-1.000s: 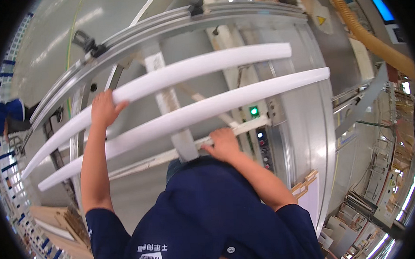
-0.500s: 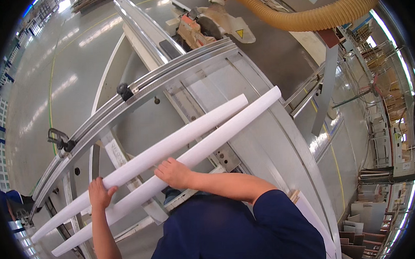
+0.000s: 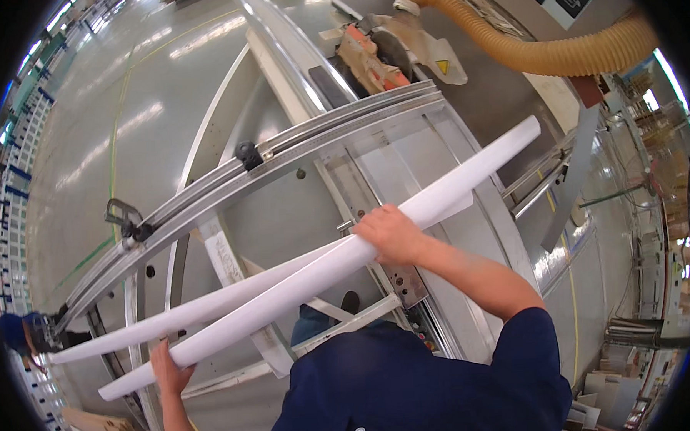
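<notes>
Two long white strips lie aslant across the metal saw table (image 3: 489,263). The nearer white strip (image 3: 287,292) is in both my hands, its right end lifted and crossing over the other. My right hand (image 3: 390,235) wraps over it right of its middle. Toward its left end, my left hand (image 3: 169,369) grips the near edge, the thumb against its side. The farther white strip (image 3: 202,303) rests on the frame beams; part of it is hidden beneath the held one, and its right tip shows past my right hand.
Beyond the strips runs a metal fence rail (image 3: 280,145) with a black stop (image 3: 247,155) and a clamp (image 3: 123,214). A circular saw unit (image 3: 373,56) with a yellow dust hose (image 3: 538,49) stands at the back. Stacked boards (image 3: 100,430) are at the lower left.
Earlier the strips lay side by side. The nearer one has risen and shifted right, now crossing the other. My right hand moved right along with it; my left hand moved down, nearer its left end.
</notes>
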Available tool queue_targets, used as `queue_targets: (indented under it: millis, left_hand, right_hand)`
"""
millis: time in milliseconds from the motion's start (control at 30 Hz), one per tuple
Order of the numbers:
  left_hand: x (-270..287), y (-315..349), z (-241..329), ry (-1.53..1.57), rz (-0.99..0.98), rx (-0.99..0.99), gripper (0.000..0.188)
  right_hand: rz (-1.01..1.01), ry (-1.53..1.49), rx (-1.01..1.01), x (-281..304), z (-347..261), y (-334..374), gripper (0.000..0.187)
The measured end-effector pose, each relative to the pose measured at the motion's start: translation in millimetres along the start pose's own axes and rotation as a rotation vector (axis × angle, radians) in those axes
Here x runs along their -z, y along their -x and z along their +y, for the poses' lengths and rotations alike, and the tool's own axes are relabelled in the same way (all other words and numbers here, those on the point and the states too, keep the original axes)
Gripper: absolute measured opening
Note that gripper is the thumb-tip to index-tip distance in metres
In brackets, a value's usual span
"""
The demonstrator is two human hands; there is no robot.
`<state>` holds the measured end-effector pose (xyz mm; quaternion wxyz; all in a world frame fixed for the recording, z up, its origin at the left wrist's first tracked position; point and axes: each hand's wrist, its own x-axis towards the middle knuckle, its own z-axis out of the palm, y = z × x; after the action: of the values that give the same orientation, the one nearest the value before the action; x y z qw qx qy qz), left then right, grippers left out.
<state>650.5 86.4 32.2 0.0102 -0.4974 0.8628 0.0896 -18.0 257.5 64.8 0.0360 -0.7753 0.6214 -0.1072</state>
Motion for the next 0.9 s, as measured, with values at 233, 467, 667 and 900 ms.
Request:
queue_targets:
  millis: [233,467,667,900]
  left_hand:
    - [-13,-28,-14,-0.072,0.115,-0.094,0.056]
    - [44,-109,96,-0.073,0.143,-0.138,0.059]
    - [29,-195,224,0.100,0.109,-0.318,0.060]
    - [5,-190,255,0.150,0.267,-0.383,0.075]
  right_hand:
    - [-0.090,0.121,-0.114,-5,103,1,0.055]
    - [-0.158,0.332,-0.332,23,155,-9,0.068]
    - [0.034,-0.017,0.026,-9,-32,-120,0.093]
    - [0.113,0.041,-0.050,-38,8,-113,0.054]
